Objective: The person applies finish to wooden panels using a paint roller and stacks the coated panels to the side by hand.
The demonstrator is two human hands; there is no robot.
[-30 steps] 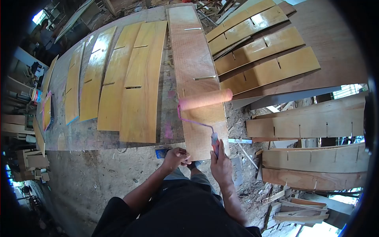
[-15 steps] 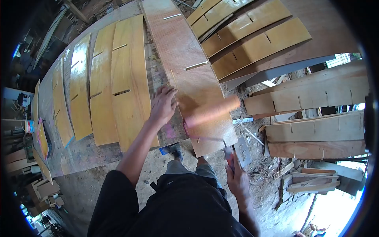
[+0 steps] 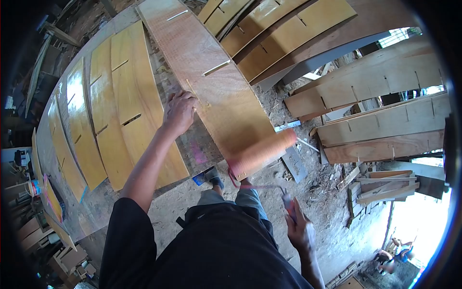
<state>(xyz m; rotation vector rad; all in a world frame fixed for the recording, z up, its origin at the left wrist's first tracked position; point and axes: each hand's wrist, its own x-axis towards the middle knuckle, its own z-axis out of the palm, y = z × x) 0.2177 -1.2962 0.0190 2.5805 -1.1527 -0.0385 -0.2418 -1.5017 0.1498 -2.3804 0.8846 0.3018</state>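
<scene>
A long wooden board (image 3: 224, 91) with two slots lies before me; its nearer part looks wet and more yellow than the pale far part. At its left edge, my left hand (image 3: 180, 113) is closed, with curled fingers gripping the edge. My right hand (image 3: 301, 230) is wrapped around the handle of a paint roller (image 3: 262, 153). The orange, fuzzy roller sleeve rests across the near end of the board, and its thin bent frame runs back to the handle. Under my left palm, the thumb is mostly hidden.
Glossy yellow slotted boards (image 3: 139, 101) lie side by side on the stained table (image 3: 195, 144) at left. More coated boards (image 3: 288, 36) stand at the upper right. Pale slotted planks (image 3: 370, 89) and scrap wood (image 3: 385, 188) are at right. Two people (image 3: 397, 253) are far off at the lower right.
The roller has moved toward me to the board's near end, and my right hand has moved down and right with it. The view has shifted; my left hand stays at the board's edge.
</scene>
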